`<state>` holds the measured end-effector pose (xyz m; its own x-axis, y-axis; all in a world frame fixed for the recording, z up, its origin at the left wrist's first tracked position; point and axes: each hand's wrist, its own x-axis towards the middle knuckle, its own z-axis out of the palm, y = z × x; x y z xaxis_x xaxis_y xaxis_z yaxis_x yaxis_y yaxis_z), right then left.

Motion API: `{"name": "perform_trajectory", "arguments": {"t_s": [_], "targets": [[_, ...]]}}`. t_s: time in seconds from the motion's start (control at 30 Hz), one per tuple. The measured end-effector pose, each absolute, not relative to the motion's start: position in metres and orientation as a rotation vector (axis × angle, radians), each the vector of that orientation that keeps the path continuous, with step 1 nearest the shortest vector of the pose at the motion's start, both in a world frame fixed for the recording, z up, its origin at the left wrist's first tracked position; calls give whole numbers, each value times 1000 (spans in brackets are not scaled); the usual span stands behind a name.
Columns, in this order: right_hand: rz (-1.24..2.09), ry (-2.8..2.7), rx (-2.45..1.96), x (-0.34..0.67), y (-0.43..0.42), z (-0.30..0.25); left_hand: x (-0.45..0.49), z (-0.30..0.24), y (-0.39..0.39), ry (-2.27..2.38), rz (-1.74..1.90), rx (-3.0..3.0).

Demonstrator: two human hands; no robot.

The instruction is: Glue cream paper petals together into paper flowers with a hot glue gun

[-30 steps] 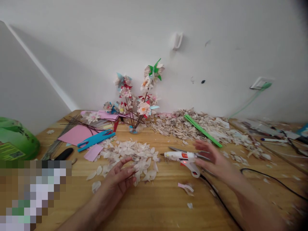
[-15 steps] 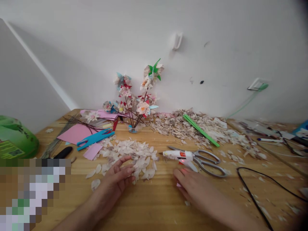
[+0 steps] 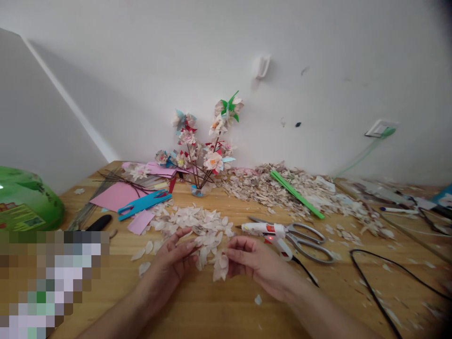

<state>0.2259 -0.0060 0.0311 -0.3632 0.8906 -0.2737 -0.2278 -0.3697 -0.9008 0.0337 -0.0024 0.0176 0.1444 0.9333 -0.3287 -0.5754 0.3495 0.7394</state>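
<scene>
My left hand (image 3: 176, 256) hovers at the near edge of a pile of pale dried petals (image 3: 203, 221), fingers curved and apart, with nothing visible in them. My right hand (image 3: 249, 259) is closed in a pinch, its fingertips on a whitish petal (image 3: 221, 267) that hangs near the pile. Part of that petal is covered by the fingers. Just beyond the right hand lies a white glue gun (image 3: 263, 229), its small red light lit and its cord running to the right. Metal scissors (image 3: 309, 242) rest beside it.
Handmade flowers on twigs (image 3: 213, 162) stand in a small clear holder at the back. Behind are a larger petal heap (image 3: 257, 188) and a green strip (image 3: 296, 194). Blue paper (image 3: 144, 205) and pink paper (image 3: 116, 197) lie left; a black cable (image 3: 374, 292) curves at right.
My right hand has moved left from beside the glue gun to the petal pile and now pinches a petal. The glue gun's handle has come into view. My left hand stays nearly in place.
</scene>
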Motion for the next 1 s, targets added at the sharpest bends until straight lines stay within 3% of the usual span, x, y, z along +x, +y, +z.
{"name": "perform_trajectory", "arguments": {"t_s": [1.0], "targets": [[1962,-781,-892,218,-15,-7,36,13,-5,827,1096,549]]}}
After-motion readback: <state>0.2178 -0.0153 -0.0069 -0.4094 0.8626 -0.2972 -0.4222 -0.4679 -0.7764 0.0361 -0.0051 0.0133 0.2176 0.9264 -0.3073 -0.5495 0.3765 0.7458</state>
